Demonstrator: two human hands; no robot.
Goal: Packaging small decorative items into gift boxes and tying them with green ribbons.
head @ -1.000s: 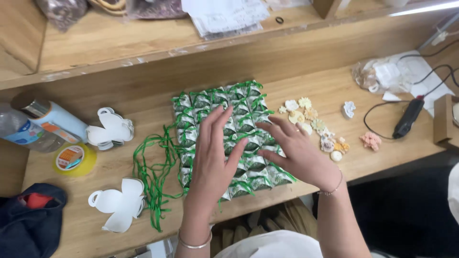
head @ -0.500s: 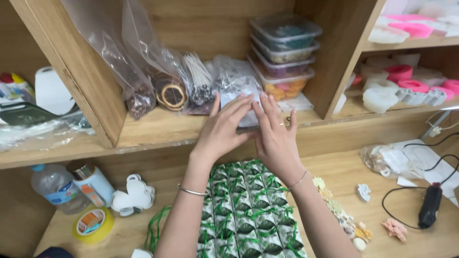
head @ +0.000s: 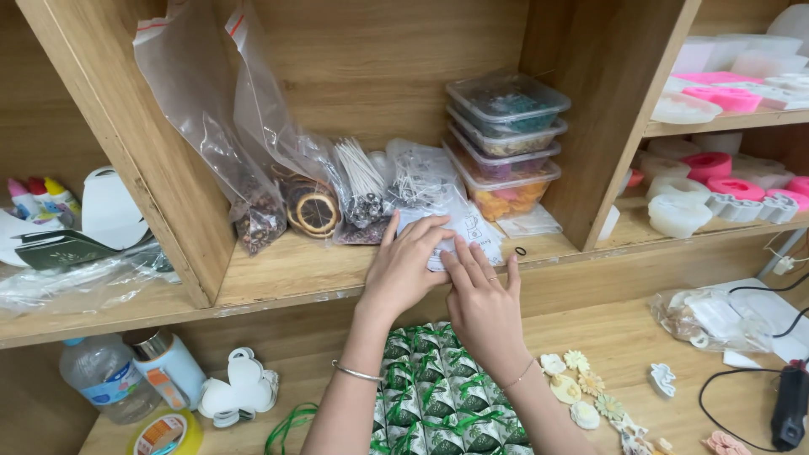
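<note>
Both the left hand (head: 407, 268) and right hand (head: 483, 301) pinched a small clear packet (head: 462, 226) on the shelf (head: 286, 274), seemingly mid-pickup, a careful lift being what came next.

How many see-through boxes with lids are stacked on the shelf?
3, in one stack at the back of the middle shelf: top box, middle box, bottom box with orange pieces. More may hide behind.

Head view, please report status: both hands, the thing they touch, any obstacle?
Left hand and right hand both on small clear packet, shelf edge. Grip unclear. Bagged goods close behind; container stack beside.
</note>
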